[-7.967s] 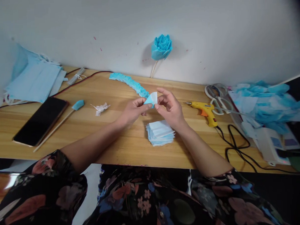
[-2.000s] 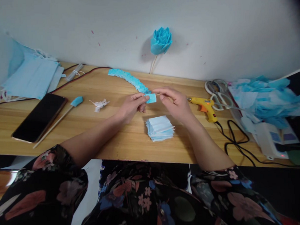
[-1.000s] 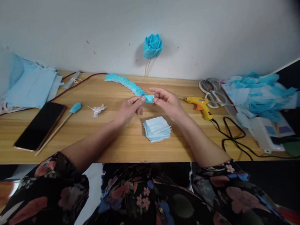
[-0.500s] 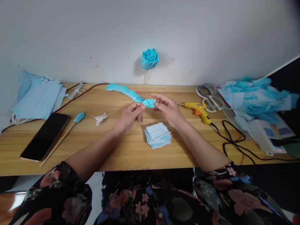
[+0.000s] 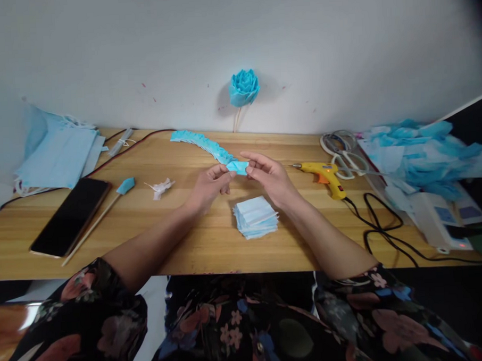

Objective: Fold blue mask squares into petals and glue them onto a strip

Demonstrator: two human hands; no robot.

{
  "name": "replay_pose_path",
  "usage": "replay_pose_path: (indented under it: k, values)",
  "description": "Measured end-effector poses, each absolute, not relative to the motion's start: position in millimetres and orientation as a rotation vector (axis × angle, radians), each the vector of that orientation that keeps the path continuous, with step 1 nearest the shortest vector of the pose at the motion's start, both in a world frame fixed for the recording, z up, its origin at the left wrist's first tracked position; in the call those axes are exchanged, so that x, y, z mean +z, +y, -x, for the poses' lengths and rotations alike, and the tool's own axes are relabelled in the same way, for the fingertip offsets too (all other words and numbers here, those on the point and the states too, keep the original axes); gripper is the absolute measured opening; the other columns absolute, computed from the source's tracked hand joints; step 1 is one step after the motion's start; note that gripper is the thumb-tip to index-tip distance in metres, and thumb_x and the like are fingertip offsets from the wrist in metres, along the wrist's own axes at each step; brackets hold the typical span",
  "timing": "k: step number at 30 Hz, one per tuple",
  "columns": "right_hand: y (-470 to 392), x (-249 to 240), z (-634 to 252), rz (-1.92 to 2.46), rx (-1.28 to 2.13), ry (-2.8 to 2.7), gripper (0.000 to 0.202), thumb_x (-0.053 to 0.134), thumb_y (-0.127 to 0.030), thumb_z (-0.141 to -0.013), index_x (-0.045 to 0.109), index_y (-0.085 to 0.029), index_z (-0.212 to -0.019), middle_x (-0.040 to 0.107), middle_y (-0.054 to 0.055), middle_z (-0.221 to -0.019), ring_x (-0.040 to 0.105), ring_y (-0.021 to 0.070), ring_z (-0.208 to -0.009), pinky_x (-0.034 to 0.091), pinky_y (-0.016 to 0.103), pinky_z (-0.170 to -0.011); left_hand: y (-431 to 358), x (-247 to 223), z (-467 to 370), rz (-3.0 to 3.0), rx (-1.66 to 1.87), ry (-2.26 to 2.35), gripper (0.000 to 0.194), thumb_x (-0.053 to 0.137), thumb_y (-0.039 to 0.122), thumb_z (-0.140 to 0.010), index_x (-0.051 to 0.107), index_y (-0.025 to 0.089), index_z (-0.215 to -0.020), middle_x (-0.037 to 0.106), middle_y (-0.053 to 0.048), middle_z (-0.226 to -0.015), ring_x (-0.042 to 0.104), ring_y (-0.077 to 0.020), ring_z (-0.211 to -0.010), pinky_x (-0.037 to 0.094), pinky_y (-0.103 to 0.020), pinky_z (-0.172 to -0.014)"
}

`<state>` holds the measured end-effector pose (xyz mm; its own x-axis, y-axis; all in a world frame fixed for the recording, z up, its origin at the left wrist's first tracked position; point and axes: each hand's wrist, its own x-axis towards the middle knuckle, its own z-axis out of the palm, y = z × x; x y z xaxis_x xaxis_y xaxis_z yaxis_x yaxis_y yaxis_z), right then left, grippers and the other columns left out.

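Note:
Between my hands is a small folded blue piece of mask fabric [image 5: 238, 168], pinched at both ends. My left hand [image 5: 212, 186] is closed on its left end, and the thumb and finger of my right hand [image 5: 268, 175] grip its right end. Just behind it, a curved row of overlapping folded blue pieces [image 5: 201, 143] lies on the table and runs off to the upper left. Below my hands sits a stack of pale blue and white fabric squares [image 5: 256, 217].
A blue fabric flower on a stick [image 5: 244, 88] stands against the wall. Rightward are a yellow glue gun [image 5: 324, 178], scissors [image 5: 350, 164], cut fabric scraps [image 5: 419, 151] and a white power strip [image 5: 438, 220]. Leftward lie a phone [image 5: 70, 217], a blue-tipped stick [image 5: 95, 223] and face masks [image 5: 58, 156].
The folded piece has tilted slightly and its fold looks flatter between my fingers. Both hands stay nearly in place, while the whole view has shifted a little.

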<state>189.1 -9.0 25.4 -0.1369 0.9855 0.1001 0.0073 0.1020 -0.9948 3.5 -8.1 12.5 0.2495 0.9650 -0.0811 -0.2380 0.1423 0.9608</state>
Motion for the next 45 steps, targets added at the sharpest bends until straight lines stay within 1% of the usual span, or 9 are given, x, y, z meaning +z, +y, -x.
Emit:
replay_pose_path:
  k: [3, 8, 14, 18, 21, 26, 30, 35, 45]
  values:
    - [-9, 22, -190, 1.095, 1.095, -1.420, 0.046, 0.071, -0.036, -0.084, 0.072, -0.027, -0.130, 0.064, -0.001, -0.089, 0.058, 0.0149, -0.080, 0.053, 0.033, -0.078, -8, 13, -3, -0.957, 1.119, 0.903, 0.040, 0.089, 0.043, -0.072, 0.064, 0.020, -0.094, 0.046, 0.011, -0.049, 0.040, -0.0072, -0.045, 0.044, -0.024, -0.055]
    - [-13, 22, -192, 1.122, 0.641, -1.666, 0.047, 0.064, -0.032, -0.093, 0.065, -0.031, -0.141, 0.072, 0.002, -0.098, 0.065, 0.0183, -0.088, 0.056, 0.039, -0.088, -11, 22, -3, -0.980, 1.083, 0.846, 0.042, 0.085, 0.055, -0.077, 0.068, 0.017, -0.077, 0.043, 0.008, -0.047, 0.040, -0.0068, -0.046, 0.045, -0.025, -0.057]
    - [-18, 25, -194, 0.983, 0.211, -1.910, 0.040, 0.058, -0.025, -0.100, 0.066, -0.035, -0.139, 0.078, 0.003, -0.098, 0.070, 0.0223, -0.090, 0.056, 0.043, -0.089, -12, 26, -3, -0.937, 1.043, 0.804, 0.053, 0.084, 0.067, -0.073, 0.069, 0.016, -0.076, 0.043, 0.008, -0.044, 0.039, -0.0074, -0.045, 0.045, -0.025, -0.055]
    - [-16, 24, -196, 1.028, 0.134, -1.992, 0.036, 0.055, -0.026, -0.102, 0.070, -0.033, -0.134, 0.079, 0.004, -0.097, 0.071, 0.0242, -0.091, 0.056, 0.045, -0.086, -12, 28, -2, -0.921, 1.024, 0.814, 0.047, 0.083, 0.060, -0.079, 0.065, 0.017, -0.074, 0.043, 0.007, -0.046, 0.039, -0.0076, -0.046, 0.046, -0.025, -0.057]
    - [-16, 25, -196, 1.059, 0.154, -2.021, 0.035, 0.055, -0.026, -0.101, 0.072, -0.033, -0.131, 0.079, 0.006, -0.098, 0.070, 0.0253, -0.092, 0.056, 0.047, -0.087, -11, 28, -2, -0.929, 1.007, 0.828, 0.044, 0.080, 0.056, -0.083, 0.062, 0.018, -0.072, 0.043, 0.007, -0.047, 0.039, -0.0077, -0.046, 0.046, -0.025, -0.058]
    - [-17, 25, -193, 1.057, 0.316, -1.843, 0.038, 0.060, -0.025, -0.097, 0.069, -0.034, -0.133, 0.077, 0.003, -0.099, 0.069, 0.0227, -0.090, 0.057, 0.046, -0.092, -9, 22, 0, -1.011, 1.119, 0.926, 0.043, 0.075, 0.059, -0.086, 0.063, 0.019, -0.076, 0.045, 0.006, -0.050, 0.041, -0.0097, -0.050, 0.043, -0.026, -0.059]
    - [-14, 22, -191, 1.149, 0.638, -1.639, 0.045, 0.064, -0.026, -0.091, 0.066, -0.032, -0.136, 0.073, 0.001, -0.096, 0.067, 0.0191, -0.088, 0.058, 0.041, -0.089, -4, 20, 1, -1.056, 1.264, 1.017, 0.036, 0.080, 0.051, -0.084, 0.064, 0.019, -0.079, 0.058, 0.003, -0.068, 0.051, -0.0102, -0.065, 0.044, -0.024, -0.067]
    - [-13, 21, -189, 1.130, 0.948, -1.541, 0.048, 0.070, -0.030, -0.087, 0.065, -0.030, -0.135, 0.069, 0.000, -0.091, 0.065, 0.0172, -0.086, 0.056, 0.036, -0.082, -1, 19, 0, -1.030, 1.151, 0.964, 0.030, 0.079, 0.045, -0.084, 0.072, 0.018, -0.096, 0.070, -0.002, -0.091, 0.059, -0.0121, -0.081, 0.046, -0.024, -0.076]
    - [-15, 20, -187, 1.118, 0.991, -1.548, 0.047, 0.073, -0.036, -0.086, 0.067, -0.029, -0.132, 0.066, -0.001, -0.086, 0.061, 0.0159, -0.081, 0.054, 0.033, -0.079, -5, 22, 1, -1.113, 1.050, 0.937, 0.023, 0.083, 0.036, -0.078, 0.071, 0.016, -0.083, 0.065, 0.001, -0.079, 0.053, -0.0114, -0.073, 0.040, -0.025, -0.070]
